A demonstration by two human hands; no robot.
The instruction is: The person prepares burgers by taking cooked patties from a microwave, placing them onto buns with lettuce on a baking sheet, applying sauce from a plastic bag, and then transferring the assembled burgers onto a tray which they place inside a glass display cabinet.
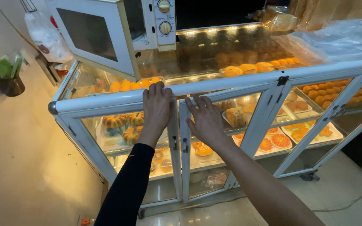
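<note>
Head view looks down on a white-framed glass display cabinet lit from inside. The left hand, in a black sleeve, lies flat with fingers extended over the cabinet's top front rail, fingertips curled onto its upper edge, gripping nothing else. The right hand, bare-armed, is open with fingers spread, pressed against the glass of the right-hand door just right of the centre posts. The two hands are near each other, either side of the door seam. Behind the glass, shelves carry orange pastries and decorated cakes. On the cabinet's top, far left, a white microwave stands with its door swung open. A clear plastic sheet lies at far right.
</note>
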